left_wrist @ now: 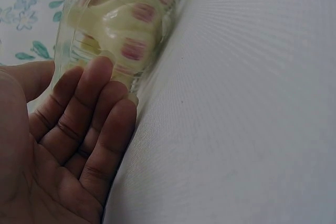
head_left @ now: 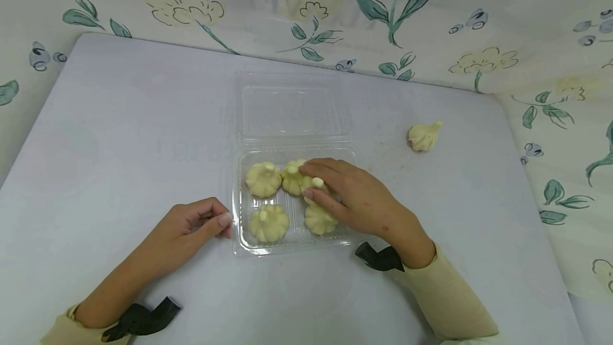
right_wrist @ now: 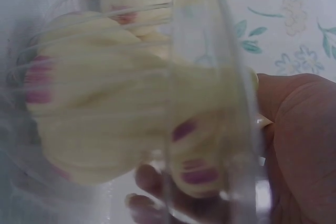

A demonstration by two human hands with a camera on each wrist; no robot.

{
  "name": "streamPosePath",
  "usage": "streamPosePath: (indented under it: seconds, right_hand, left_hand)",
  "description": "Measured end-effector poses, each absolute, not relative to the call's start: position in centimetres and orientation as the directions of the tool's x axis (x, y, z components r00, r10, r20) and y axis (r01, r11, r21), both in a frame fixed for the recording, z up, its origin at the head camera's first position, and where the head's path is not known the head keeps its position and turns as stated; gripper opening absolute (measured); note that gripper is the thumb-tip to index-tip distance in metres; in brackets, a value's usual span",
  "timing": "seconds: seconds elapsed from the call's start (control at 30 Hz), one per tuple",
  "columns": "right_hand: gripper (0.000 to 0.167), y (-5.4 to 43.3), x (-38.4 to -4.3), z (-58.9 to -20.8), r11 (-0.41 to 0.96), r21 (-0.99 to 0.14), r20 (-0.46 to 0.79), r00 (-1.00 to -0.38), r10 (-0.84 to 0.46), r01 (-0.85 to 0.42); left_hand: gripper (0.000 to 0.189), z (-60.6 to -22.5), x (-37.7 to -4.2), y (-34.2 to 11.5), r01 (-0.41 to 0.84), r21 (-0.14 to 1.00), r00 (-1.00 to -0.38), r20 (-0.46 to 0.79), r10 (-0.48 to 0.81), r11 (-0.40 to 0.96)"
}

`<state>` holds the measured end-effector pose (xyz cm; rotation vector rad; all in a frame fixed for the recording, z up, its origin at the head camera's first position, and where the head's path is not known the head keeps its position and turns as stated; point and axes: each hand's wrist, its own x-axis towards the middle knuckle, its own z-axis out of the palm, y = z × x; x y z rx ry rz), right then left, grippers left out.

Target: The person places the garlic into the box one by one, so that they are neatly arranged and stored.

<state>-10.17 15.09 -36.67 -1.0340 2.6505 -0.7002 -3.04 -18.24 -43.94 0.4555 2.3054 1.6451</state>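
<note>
A clear plastic clamshell box [head_left: 249, 249] lies with its lid [head_left: 289, 111] folded back. Several pale garlic bulbs sit inside, among them a back-left bulb [head_left: 264, 179], a front-left bulb [head_left: 269, 223] and a front-right bulb [head_left: 321, 220]. My right hand [head_left: 366, 198] pinches another garlic bulb [head_left: 313, 186] between thumb and fingers, over the box's right half, stem upward. Purple patches mark this bulb [right_wrist: 197, 169] in the right wrist view, seen through the clear wall. My left hand [head_left: 189, 233] rests at the box's left edge, its loosely bent fingers [left_wrist: 105, 119] against the wall.
One more garlic bulb [head_left: 423, 137] lies on the white table [head_left: 143, 121], right of the box. Floral cloth [head_left: 268, 9] hangs behind the table and along its right side. Black wrist mounts [head_left: 380, 259] sit on both forearms.
</note>
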Motion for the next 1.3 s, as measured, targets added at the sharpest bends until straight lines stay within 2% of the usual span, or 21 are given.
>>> streamPosePath:
  seconds: [0.73,1.3]
  right_hand:
    - [0.046,15.03,-10.29,-36.96,0.644,-0.508,-0.034,-0.734,-0.679,-0.573]
    - [0.055,14.48,-10.0,-37.59,0.657,-0.5,-0.066,-0.732,-0.678,-0.564]
  left_hand:
    - [0.016,-43.98,-3.11,-18.37,0.089,0.953,-0.911,-0.041,0.411,0.291]
    - [0.016,-44.06,-3.13,-18.35,0.083,0.95,-0.913,-0.049,0.406,0.3]
